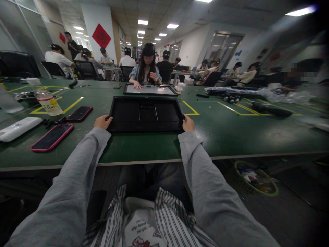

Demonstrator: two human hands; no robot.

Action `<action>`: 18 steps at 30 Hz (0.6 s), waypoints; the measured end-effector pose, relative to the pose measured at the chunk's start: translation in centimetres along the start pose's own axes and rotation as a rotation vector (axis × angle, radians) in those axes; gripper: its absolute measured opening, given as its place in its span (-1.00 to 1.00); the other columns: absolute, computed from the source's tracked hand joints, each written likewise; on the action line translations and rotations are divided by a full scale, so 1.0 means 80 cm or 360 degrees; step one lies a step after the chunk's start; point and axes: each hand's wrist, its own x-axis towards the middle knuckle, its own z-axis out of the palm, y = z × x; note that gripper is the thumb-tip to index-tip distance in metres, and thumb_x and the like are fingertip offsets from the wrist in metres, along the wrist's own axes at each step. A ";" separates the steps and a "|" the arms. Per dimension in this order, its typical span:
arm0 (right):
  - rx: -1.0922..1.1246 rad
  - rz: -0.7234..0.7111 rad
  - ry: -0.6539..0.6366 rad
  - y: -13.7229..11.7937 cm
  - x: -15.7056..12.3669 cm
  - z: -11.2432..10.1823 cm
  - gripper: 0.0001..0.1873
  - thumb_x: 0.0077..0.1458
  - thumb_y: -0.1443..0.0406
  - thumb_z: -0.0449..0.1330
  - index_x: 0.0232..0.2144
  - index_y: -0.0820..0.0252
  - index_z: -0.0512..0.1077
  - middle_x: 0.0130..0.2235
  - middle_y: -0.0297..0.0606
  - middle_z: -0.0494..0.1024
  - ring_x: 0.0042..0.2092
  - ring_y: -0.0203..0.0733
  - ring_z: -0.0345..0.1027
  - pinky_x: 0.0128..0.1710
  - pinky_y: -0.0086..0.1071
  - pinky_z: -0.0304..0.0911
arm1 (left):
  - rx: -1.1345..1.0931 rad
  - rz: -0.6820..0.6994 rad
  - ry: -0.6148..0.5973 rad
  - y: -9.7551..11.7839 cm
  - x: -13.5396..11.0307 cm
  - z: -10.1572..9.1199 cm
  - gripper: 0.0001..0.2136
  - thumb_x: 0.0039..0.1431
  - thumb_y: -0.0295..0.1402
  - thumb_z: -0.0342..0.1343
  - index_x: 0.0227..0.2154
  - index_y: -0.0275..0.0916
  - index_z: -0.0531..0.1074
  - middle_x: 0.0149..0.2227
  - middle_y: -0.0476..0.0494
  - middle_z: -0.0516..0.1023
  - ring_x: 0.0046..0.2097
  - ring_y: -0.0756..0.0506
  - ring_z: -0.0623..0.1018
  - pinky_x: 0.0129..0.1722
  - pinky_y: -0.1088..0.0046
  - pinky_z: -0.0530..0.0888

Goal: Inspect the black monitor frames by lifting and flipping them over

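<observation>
A black rectangular panel with a raised frame [146, 114] lies flat on the green table [231, 133] straight in front of me. My left hand [102, 121] grips its near left corner, fingers curled over the edge. My right hand [188, 124] grips its near right corner the same way. Both my arms are in grey sleeves and reach forward over the table's front edge.
Two red-edged phones [52, 137] [80, 113], a white flat device [17, 128] and a clear bottle [47, 98] lie at the left. Across the table a person works on a light panel [149, 90]. A green waste basket [255, 178] stands on the floor at the right.
</observation>
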 end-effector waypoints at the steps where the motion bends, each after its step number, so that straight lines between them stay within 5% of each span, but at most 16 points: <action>1: -0.0005 -0.0005 -0.0002 0.000 0.000 0.000 -0.40 0.24 0.35 0.00 0.32 0.11 0.28 0.10 -0.01 0.52 0.11 0.06 0.35 0.12 -0.03 0.22 | 0.0056 0.0024 0.0000 0.001 -0.001 0.000 -0.54 0.22 -0.07 0.06 0.07 -0.20 0.54 0.00 -0.25 0.62 0.04 -0.26 0.56 0.07 0.25 0.41; 7: -0.0045 -0.0013 0.0042 -0.005 -0.004 -0.002 -0.40 0.25 0.34 -0.02 0.32 0.12 0.28 0.13 -0.02 0.50 0.13 0.06 0.33 0.14 -0.05 0.19 | 0.0243 0.0159 0.0082 0.009 -0.008 -0.004 -0.56 0.28 -0.10 -0.05 0.05 -0.20 0.53 0.02 -0.30 0.59 0.09 -0.31 0.49 0.09 0.19 0.37; 14: 0.0016 -0.0330 0.0534 -0.029 -0.014 -0.024 -0.33 0.32 0.33 -0.21 0.45 0.17 -0.04 0.28 0.02 0.33 0.28 0.04 0.16 0.21 -0.05 0.10 | 0.0010 0.0348 0.0566 0.030 -0.025 -0.025 -0.48 0.35 -0.17 -0.19 0.22 -0.34 0.36 0.14 -0.40 0.48 0.24 -0.28 0.34 0.24 0.17 0.18; 18: -0.0013 -0.0309 0.0555 -0.030 -0.015 -0.024 -0.33 0.31 0.35 -0.20 0.44 0.12 -0.03 0.27 -0.01 0.35 0.27 0.03 0.17 0.21 -0.02 0.08 | 0.0067 0.0335 0.0504 0.026 -0.020 -0.021 -0.49 0.34 -0.16 -0.16 0.19 -0.33 0.39 0.10 -0.38 0.52 0.20 -0.28 0.38 0.22 0.19 0.22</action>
